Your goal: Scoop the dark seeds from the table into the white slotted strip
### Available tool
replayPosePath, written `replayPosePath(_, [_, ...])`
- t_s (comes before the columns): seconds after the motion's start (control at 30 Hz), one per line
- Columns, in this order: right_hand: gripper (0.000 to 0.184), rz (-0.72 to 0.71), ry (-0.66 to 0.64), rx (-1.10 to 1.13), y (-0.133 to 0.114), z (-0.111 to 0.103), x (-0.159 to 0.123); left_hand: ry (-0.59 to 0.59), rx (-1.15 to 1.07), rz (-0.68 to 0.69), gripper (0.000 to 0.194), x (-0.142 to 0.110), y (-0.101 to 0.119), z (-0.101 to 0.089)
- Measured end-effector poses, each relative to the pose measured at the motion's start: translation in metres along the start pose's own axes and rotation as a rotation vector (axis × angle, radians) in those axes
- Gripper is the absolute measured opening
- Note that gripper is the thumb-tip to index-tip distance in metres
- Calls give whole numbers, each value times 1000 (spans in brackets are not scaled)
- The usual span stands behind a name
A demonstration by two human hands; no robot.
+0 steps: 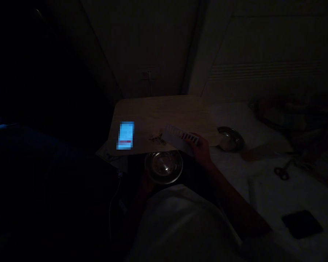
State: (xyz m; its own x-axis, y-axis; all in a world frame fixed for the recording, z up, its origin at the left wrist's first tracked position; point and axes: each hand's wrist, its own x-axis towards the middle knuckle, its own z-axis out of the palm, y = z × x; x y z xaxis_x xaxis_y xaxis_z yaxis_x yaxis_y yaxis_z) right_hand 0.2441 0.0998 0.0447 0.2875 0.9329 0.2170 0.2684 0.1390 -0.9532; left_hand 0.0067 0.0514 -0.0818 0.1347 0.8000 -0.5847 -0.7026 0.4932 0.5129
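The room is very dark. My right hand (203,151) is closed on a flat light card with a ribbed edge (180,138), tilted over the near edge of a small wooden table (177,109). A little heap of dark crumbs (157,138) lies on the table beside the card's left end. My left hand (146,187) grips a round steel bowl (164,166) from below, just under the table's near edge. The fingers of that hand are barely visible.
A phone with a lit blue screen (125,135) lies on the table's left part. A second steel bowl (231,138) sits to the right on a white sheet (262,182), with scissors (282,171) and a dark flat object (302,223). A cable (113,203) hangs at the left.
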Motion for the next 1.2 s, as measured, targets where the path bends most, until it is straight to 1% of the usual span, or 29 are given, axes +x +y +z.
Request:
replayPosePath(0.27, [24, 6, 19, -16, 3, -2, 0, 5, 12, 4, 32, 8, -8, -6])
replayPosePath(0.37, [25, 23, -3, 9, 4, -2, -1, -3, 28, 14, 30, 3, -4, -4])
replayPosePath(0.47, [23, 33, 3, 31, 3, -4, -2, -33, 56, 59, 31, -6, 1, 2])
replayPosePath(0.5, [23, 37, 11, 33, 3, -5, -2, -50, 86, 108, 34, -9, 3, 4])
replayPosePath(0.57, [22, 43, 9, 39, 2, -7, -2, -62, 78, 110, 30, -11, 5, 9])
replayPosePath(0.67, [22, 46, -5, 28, 2, -9, -3, -1, 50, 80, 24, -10, 4, 12])
replayPosePath(0.73, [22, 56, -8, 23, 1, -11, -4, 36, 46, 88, 23, -8, 3, 13])
replayPosePath(0.9, [27, 86, 0, 48, 1, -11, -7, -41, 140, 168, 29, -13, 4, 15])
replayPosePath(1.03, [25, 61, -39, 34, 1, -10, -9, -18, 226, 216, 36, -21, 6, 15])
replayPosePath(1.1, [24, 51, -49, 27, 0, -10, -9, -5, 225, 221, 41, -22, 6, 12])
replayPosePath(1.2, [24, 30, -69, 2, -1, -8, -10, -18, 195, 173, 33, -18, 4, 8])
